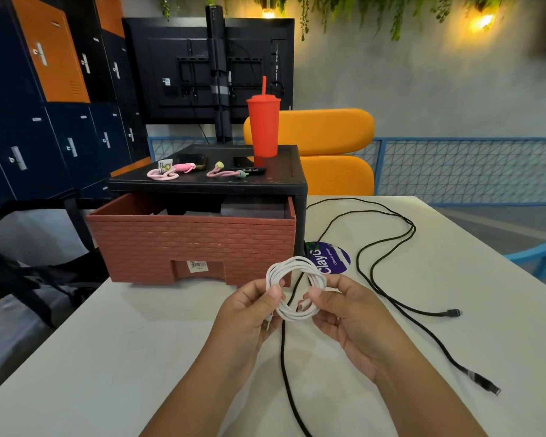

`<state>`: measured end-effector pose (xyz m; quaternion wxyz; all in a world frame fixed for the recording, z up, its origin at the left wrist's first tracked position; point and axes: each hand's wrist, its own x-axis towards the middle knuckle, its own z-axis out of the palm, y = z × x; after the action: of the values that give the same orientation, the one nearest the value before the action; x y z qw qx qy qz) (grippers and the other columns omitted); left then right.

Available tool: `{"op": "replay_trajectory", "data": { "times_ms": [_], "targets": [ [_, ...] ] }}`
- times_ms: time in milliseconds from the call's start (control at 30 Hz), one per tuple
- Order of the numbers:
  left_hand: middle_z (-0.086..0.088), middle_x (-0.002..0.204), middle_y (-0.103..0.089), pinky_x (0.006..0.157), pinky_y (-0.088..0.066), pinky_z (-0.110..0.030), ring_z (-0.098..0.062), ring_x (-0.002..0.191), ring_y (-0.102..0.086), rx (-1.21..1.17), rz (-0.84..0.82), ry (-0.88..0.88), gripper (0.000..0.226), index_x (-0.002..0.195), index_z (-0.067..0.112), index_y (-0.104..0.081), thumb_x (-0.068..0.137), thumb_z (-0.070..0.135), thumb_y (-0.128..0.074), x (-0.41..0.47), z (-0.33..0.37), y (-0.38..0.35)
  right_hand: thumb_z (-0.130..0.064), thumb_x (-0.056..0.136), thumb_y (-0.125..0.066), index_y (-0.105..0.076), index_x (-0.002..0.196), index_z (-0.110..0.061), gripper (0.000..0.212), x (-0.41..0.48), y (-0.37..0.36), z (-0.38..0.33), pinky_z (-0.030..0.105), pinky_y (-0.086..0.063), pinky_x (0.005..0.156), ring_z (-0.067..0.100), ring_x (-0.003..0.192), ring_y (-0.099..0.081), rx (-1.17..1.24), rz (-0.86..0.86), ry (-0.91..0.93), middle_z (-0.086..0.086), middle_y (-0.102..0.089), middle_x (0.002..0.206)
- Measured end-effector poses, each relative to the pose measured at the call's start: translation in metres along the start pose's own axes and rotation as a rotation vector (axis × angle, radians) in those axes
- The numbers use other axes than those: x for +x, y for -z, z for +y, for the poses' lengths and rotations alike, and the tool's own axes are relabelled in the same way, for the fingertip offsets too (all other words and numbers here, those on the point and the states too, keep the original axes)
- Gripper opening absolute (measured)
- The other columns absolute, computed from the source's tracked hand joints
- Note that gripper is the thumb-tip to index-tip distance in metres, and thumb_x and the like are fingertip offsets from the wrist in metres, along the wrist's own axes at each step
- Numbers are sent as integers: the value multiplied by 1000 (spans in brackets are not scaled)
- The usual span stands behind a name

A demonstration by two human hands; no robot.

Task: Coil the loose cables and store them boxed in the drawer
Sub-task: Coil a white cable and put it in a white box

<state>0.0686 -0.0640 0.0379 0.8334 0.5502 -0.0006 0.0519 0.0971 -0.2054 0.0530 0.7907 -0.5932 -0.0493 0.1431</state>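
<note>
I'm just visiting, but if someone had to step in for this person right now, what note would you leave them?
Left hand and right hand: both pinch the white cable, wound into a coil, above the table.
Black cable: loose, sprawled across the table.
Drawer: pulled open; I can't make out a box.
Done: white cable coiled.
Left: box it, coil the black cable, store both in the drawer.

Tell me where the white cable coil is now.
In the head view, the white cable coil is held near the centre, above the table, between the left hand and the right hand, in front of the open brick-red drawer.
</note>
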Motion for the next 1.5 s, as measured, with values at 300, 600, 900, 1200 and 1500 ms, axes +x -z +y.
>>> {"op": "replay_trajectory", "data": {
  "times_ms": [300,600,900,1200,1500],
  "targets": [
    [8,70,-66,67,-51,-17,-1,65,-60,43,62,6,12,86,14,-65,89,10,-54,2,-2,2,-3,87,-58,-66,96,-11,14,3,7,-2,35,-51,83,16,76,-59,-76,61,-17,6,-69,83],
    [7,69,-65,70,-51,-21,-3,65,-59,24,15,41,17,84,13,-64,92,15,-49,0,1,-2,-22,90,-57,-59,103,-34,18,-2,0,0,19,-44,72,3,86,-62,-652,145,275,-11,-66,91],
    [0,58,-59,78,-48,-32,-12,63,-61,42,12,-4,26,81,7,-57,95,22,-41,-4,5,-5,-21,99,-38,-58,118,-22,28,-1,-4,6,26,-49,78,9,78,-51,-1120,85,397,-5,-58,87],
    [2,46,-38,68,-40,-32,-11,39,-41,-246,109,64,24,95,8,-51,84,30,-53,5,9,3,-16,97,-39,-49,92,-27,16,-3,0,2,30,-45,64,19,74,-55,-1239,225,414,2,-60,80],
    [3,46,-36,50,-52,-25,-7,35,-37,-483,-40,86,19,92,13,-58,74,10,-53,-1,19,4,-18,98,-38,-51,87,-26,19,-1,15,-8,30,-41,59,18,65,-51,-1131,406,413,1,-57,72]
  ]
}}
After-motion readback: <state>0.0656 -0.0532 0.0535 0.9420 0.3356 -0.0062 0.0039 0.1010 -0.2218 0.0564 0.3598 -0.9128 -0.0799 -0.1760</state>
